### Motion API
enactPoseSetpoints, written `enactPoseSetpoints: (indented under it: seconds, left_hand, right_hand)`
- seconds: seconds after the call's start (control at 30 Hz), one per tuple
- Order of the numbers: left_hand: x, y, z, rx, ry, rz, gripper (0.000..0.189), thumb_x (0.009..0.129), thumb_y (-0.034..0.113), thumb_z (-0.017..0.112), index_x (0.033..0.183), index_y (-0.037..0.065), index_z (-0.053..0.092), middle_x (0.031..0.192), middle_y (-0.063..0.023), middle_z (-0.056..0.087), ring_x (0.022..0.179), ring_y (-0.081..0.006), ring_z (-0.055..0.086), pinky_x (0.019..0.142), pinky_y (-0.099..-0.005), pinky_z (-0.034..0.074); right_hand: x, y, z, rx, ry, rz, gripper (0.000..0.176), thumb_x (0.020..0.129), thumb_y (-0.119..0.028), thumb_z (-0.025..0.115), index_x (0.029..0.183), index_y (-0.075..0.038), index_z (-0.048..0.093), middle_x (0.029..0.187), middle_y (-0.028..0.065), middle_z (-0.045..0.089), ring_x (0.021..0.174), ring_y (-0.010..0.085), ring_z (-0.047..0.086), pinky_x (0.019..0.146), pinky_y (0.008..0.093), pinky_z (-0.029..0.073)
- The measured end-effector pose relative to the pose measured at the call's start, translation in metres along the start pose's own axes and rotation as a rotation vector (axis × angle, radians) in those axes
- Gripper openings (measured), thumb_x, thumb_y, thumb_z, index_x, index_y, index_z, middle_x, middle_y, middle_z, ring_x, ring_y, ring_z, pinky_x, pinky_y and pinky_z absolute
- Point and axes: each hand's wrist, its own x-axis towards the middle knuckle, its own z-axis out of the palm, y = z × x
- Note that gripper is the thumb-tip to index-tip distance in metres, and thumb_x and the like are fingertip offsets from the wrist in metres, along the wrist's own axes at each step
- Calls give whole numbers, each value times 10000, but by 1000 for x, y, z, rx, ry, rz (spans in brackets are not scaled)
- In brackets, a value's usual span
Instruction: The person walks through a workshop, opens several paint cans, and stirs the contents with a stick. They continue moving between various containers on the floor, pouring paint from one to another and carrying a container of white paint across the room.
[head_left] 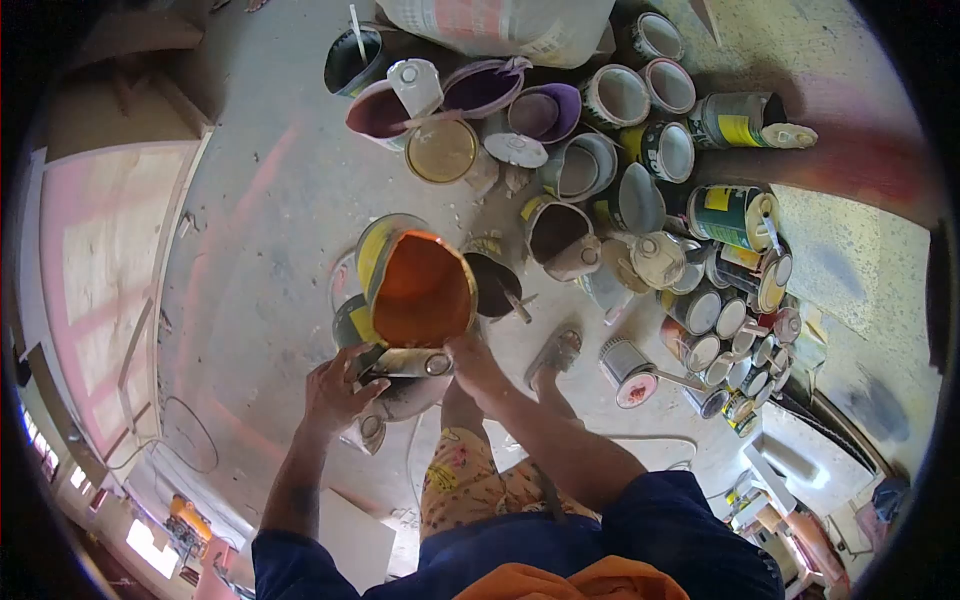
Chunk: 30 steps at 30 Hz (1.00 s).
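A large paint can (pixel 425 290) with an orange-coated inside and yellow label is tilted, its mouth turned toward me. My right hand (pixel 470 368) is closed on its lower right rim. Just below that rim lies a small silvery metal container (pixel 415 363), sideways in this view. My left hand (pixel 340 392) is at its left end, thumb and fingers spread apart. A dark green can (pixel 354 322) stands behind my left fingers, partly hidden by the orange-lined can. Right beside the large can is a dark open can (pixel 492 283) with a stick in it.
Many used paint cans (pixel 616 96) crowd the floor ahead and to the right. A can with a red-stained lid (pixel 636 388) stands near my sandaled foot (pixel 557 352). A pale framed panel (pixel 115 270) leans at left. A hose (pixel 650 438) runs across the floor.
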Motion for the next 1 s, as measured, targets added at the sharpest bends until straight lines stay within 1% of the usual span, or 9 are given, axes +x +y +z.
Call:
enactPoseSetpoints:
  seconds: [0.1,0.27,0.4,0.47,0.57,0.67,0.77,0.8,1.0]
  left_hand:
    - [9,-22,-23,109,-178,-292,639,693,258,784,1254,148,500,919,-108,701,837,-288,673,788,-376,523]
    - [11,-59,-20,151,-124,-189,688,681,256,791,1281,161,470,859,-103,697,804,-284,675,749,-386,529]
    - [3,-97,-11,144,-7,-121,702,668,250,801,1279,154,470,873,-119,696,794,-283,678,734,-383,534]
    - [-4,-89,-23,194,-96,-312,699,665,243,807,1272,144,476,892,-122,699,820,-280,683,745,-377,536]
    - [-19,-101,-28,145,-47,-330,683,658,212,816,1253,127,490,896,-120,703,830,-271,689,739,-365,537]
    - [-33,-107,-30,74,9,-312,663,651,174,820,1231,114,504,884,-117,707,825,-263,692,731,-359,536]
    - [-38,-99,-34,98,-10,-360,656,647,149,820,1221,109,506,883,-122,708,812,-258,695,726,-357,535]
    - [-38,-97,-35,117,-22,-378,655,646,143,819,1220,108,505,884,-124,708,806,-257,696,724,-357,535]
    - [-37,-99,-33,109,-41,-391,655,643,175,823,1213,108,509,851,-120,704,792,-274,690,719,-368,536]
  right_hand:
    - [17,13,25,30,-5,-67,334,929,-264,432,1021,21,580,856,86,604,796,168,542,747,337,437]
    - [-8,-23,28,249,41,29,275,913,-197,445,1040,-5,597,971,63,575,894,162,512,813,315,404]
    - [17,13,35,477,117,170,331,910,-187,447,1158,14,534,1053,88,565,1007,182,509,908,321,368]
    - [33,-2,37,582,262,236,332,906,-180,455,1152,32,521,1050,81,568,1032,171,508,933,328,359]
    - [100,50,23,641,311,195,299,896,-176,473,1109,24,533,1029,73,577,982,167,545,894,340,402]
    - [121,34,11,771,335,193,348,912,-270,460,1075,19,566,993,101,590,922,209,557,828,346,409]
    - [135,39,-7,621,325,-2,323,916,-248,444,1067,8,572,985,98,598,887,202,568,782,348,419]
    - [101,-28,-3,881,414,50,285,924,-227,430,1022,-3,576,940,90,594,843,201,565,741,365,424]
    - [136,2,-36,709,535,136,300,936,-240,410,1017,-6,580,962,117,595,882,212,575,757,378,434]
